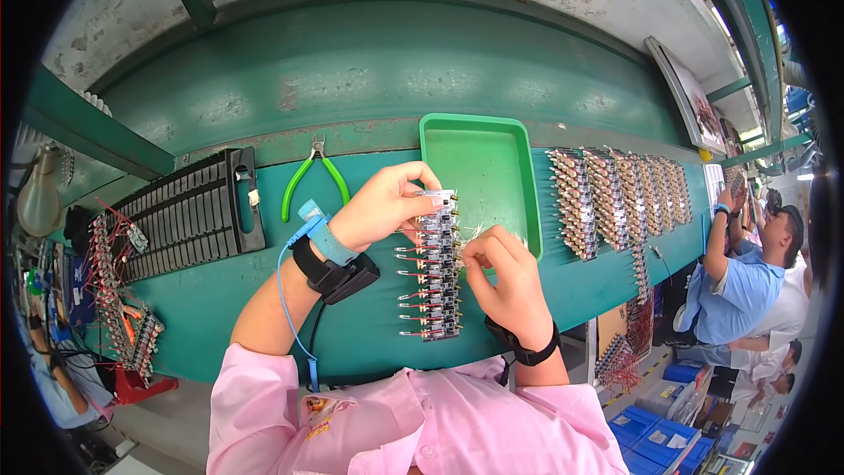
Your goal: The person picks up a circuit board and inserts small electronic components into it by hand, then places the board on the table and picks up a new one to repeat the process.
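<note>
Here the left hand [380, 204] pinches the top end of a long strip of small circuit boards with red leads [435, 268], which lies on the green bench [220, 299] near its front edge. The right hand [508, 283] closes its fingertips on thin wire leads at the strip's right side, just below an empty green tray [483, 167]; green-handled pliers [312, 174] lie by a black slotted rack [189, 211] toward the back edge.

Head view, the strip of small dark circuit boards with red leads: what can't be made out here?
- Strip of small dark circuit boards with red leads: parts too small to identify.
- Left hand: its fingertips cover the strip's top end.
- Right hand: the pale wires it pinches blur against the shallow green plastic tray.
- Black slotted rack: slot contents too small to tell.
</note>
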{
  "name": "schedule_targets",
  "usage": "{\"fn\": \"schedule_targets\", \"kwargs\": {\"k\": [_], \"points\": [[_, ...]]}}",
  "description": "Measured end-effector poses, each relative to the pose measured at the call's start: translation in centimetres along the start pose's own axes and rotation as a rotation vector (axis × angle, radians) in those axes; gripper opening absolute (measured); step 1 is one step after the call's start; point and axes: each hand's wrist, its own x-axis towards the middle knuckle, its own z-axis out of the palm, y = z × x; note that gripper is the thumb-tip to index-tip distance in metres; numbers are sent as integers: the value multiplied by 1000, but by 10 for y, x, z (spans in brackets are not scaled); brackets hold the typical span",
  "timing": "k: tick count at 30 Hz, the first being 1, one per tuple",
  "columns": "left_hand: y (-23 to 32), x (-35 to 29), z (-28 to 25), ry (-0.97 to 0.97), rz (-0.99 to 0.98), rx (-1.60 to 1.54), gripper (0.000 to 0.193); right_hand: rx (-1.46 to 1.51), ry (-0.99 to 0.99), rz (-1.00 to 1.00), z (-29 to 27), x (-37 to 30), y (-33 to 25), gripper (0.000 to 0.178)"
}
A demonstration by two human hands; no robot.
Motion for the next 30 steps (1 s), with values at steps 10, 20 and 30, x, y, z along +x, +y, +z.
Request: {"fn": "schedule_targets", "kwargs": {"k": [10, 20, 30], "points": [[2, -1, -9, 58, 23, -59, 10, 115, -44, 4, -10, -5, -3, 14], [0, 1, -10, 43, 27, -79, 11, 60, -69, -15, -9, -6, -4, 17], [-1, 1, -10, 42, 22, -81, 11, 39, -101, -32, -11, -7, -4, 16]]}}
